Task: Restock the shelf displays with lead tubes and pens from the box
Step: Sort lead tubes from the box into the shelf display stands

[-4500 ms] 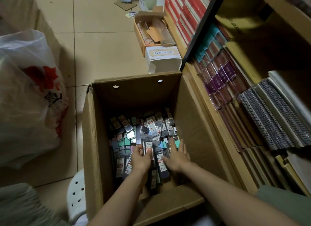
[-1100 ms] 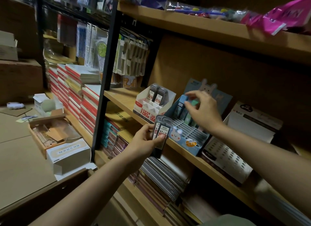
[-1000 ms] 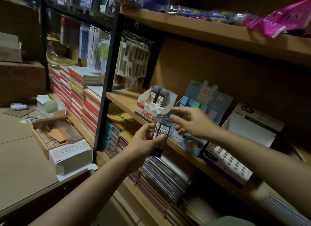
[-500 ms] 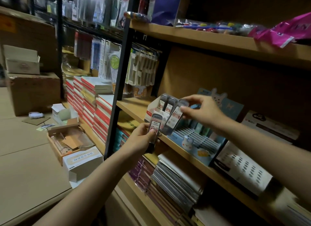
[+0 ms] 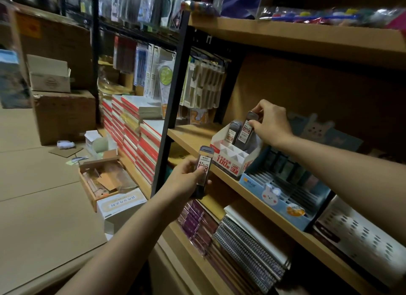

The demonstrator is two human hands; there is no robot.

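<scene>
The right hand (image 5: 271,122) covers the top of one lead tube (image 5: 247,129); label print is too small to read.

A dim stockroom is shown, its tan tiled floor (image 5: 33,206) lit faintly. A black metal upright (image 5: 173,101) is seen at the middle; wooden shelves (image 5: 307,39) with a brown back panel (image 5: 318,92) extend to its right, and stacked cardboard cartons (image 5: 63,116) are set well to its left

Right hand (image 5: 271,121) pinching lead tube (image 5: 247,129) in display box (image 5: 232,160)
</scene>
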